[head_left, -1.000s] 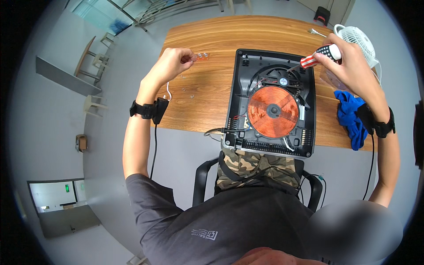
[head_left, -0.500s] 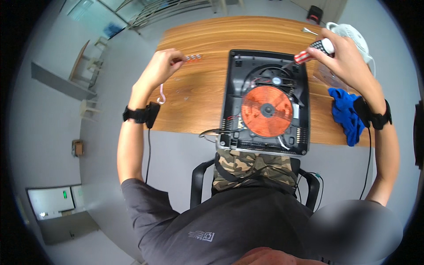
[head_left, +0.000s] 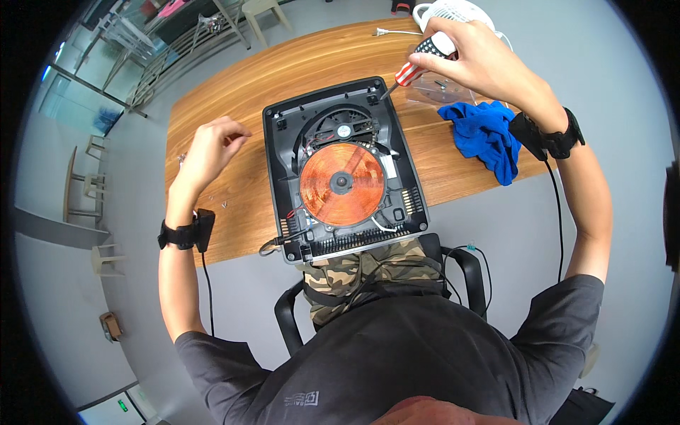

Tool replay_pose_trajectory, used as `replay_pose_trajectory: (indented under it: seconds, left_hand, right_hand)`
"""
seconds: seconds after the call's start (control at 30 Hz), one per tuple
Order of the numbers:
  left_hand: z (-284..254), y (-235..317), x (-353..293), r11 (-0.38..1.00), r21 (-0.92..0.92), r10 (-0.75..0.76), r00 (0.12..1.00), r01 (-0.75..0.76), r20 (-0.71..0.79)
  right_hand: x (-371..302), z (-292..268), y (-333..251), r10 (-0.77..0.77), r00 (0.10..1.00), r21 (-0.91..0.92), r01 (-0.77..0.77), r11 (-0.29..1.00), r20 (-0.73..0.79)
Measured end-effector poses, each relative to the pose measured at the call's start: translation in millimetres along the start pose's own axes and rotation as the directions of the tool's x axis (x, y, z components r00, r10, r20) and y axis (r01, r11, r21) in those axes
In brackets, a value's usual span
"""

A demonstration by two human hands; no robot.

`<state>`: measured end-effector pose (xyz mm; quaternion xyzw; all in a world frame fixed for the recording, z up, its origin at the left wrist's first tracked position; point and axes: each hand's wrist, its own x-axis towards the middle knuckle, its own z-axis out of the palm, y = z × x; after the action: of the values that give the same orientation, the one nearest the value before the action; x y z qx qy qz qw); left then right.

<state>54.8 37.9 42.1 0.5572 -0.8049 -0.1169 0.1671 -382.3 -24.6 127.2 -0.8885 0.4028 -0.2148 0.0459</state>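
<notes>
An opened induction cooker (head_left: pixel 414 185), a black shell with a round copper coil (head_left: pixel 322 185) and a fan (head_left: pixel 344 132), lies partly over the table's near edge, above my lap. My right hand (head_left: pixel 489 67) grips a screwdriver (head_left: pixel 407 75) with a striped red-and-white, black and white handle. Its shaft slants down to the shell's far right corner; whether the tip touches is too small to tell. My left hand (head_left: pixel 205 156) hovers over the table left of the cooker, thumb and fingertips closed together. Anything between them is too small to make out.
A blue cloth (head_left: pixel 485 138) lies right of the cooker, beside a clear plastic bag (head_left: pixel 443 91) with small parts. Behind stand a white appliance (head_left: pixel 453 10) and a white plug with cord (head_left: pixel 397 32). Tiny loose pieces (head_left: pixel 224 205) lie near my left wrist.
The view has turned, shifting the table leftward. My left hand has left the row of small parts and come nearer the cooker. The screwdriver has moved to the shell's far right corner.
</notes>
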Motion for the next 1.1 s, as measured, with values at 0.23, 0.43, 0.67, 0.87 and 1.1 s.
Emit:
replay_pose_trajectory:
  seconds: [0.23,0.43,0.67,0.87,1.1]
  left_hand:
    - [37.0,36.1,52.1,0.983,-0.127,0.148,0.983,-0.134,0.106]
    - [66.9,53.3,98.1,0.929,-0.128,0.365,0.913,-0.346,0.183]
    - [64.0,37.2,123.6,0.941,-0.236,0.288,0.939,-0.241,0.189]
    - [69.3,27.3,124.7,0.937,-0.329,0.199,0.953,-0.117,0.228]
    - [97.2,55.1,143.6,0.912,-0.362,0.304,0.911,-0.193,0.28]
  right_hand:
    - [-2.6,-1.1,3.0,0.019,1.0,0.05,-0.02,0.999,0.023]
    - [8.8,16.4,22.6,-0.068,0.998,0.043,0.067,0.997,0.016]
    - [17.2,14.9,23.6,0.006,0.985,0.057,-0.016,0.998,0.17]
    - [25.9,20.4,26.9,0.08,0.963,0.099,-0.108,0.989,0.256]
    - [30.4,21.4,43.9,-0.01,0.968,0.063,-0.006,0.998,0.249]
